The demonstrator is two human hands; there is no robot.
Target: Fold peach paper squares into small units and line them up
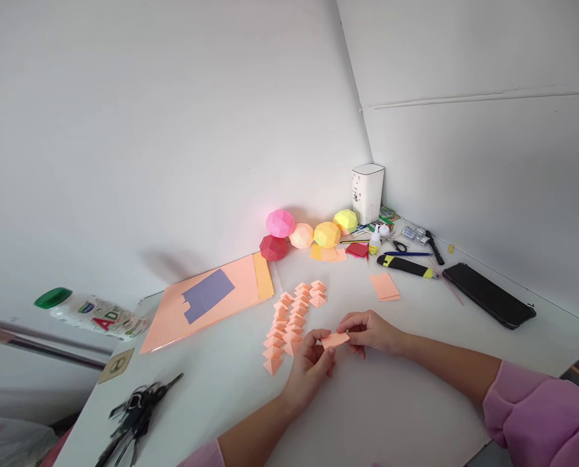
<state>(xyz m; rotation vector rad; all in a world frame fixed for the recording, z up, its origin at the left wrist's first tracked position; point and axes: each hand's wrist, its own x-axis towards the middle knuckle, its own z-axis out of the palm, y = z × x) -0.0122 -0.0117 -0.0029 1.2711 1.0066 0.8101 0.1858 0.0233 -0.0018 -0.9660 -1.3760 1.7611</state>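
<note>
A small folded peach paper (335, 340) is held between both hands above the white table. My left hand (313, 363) pinches its left end, with the thumb on the near side. The fingers of my right hand (371, 332) close on its right end. Just left of my left hand, several folded peach paper pieces (273, 353) lie in overlapping rows on the table. A small stack of flat peach paper (385, 287) rests beyond my right hand.
Faceted paper balls (280, 224) line the wall. A cutter (406, 266), glue bottle (375, 241) and black phone (488, 295) are at the right. Large paper sheets (240, 279), a bottle (94, 314) and keys (136, 412) are at the left.
</note>
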